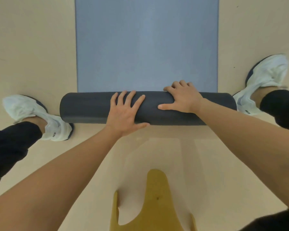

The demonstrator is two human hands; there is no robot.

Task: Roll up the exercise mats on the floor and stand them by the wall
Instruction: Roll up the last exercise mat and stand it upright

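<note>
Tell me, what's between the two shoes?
The mat's dark roll, in the head view; the left hand lies flat on it, the right hand curls over it.

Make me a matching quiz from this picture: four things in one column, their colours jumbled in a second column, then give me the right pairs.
Things:
1. rolled part of the mat
2. flat part of the mat
3. left shoe
4. cloth at the bottom edge

Colours:
a. white
b. mustard yellow
c. dark grey
d. blue-grey

Pairs: 1-c, 2-d, 3-a, 4-b
</note>
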